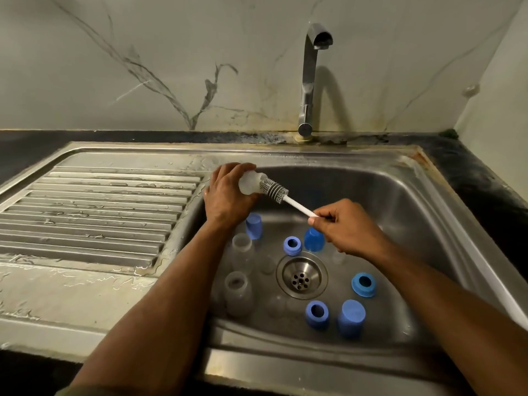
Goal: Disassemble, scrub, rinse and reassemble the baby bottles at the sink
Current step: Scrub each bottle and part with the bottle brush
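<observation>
My left hand grips a clear bottle body, tilted on its side over the basin's left edge. A grey bristle brush pokes into the bottle's mouth, part of the bristles still outside. My right hand pinches the brush's white handle. On the sink floor stand two more clear bottle bodies, three blue screw rings and three blue caps. Clear teats lie near the drain, hard to make out.
The steel sink has a round drain in the middle. A ribbed wet draining board lies to the left. The chrome tap rises behind the basin; no water runs from it. Dark countertop borders the right.
</observation>
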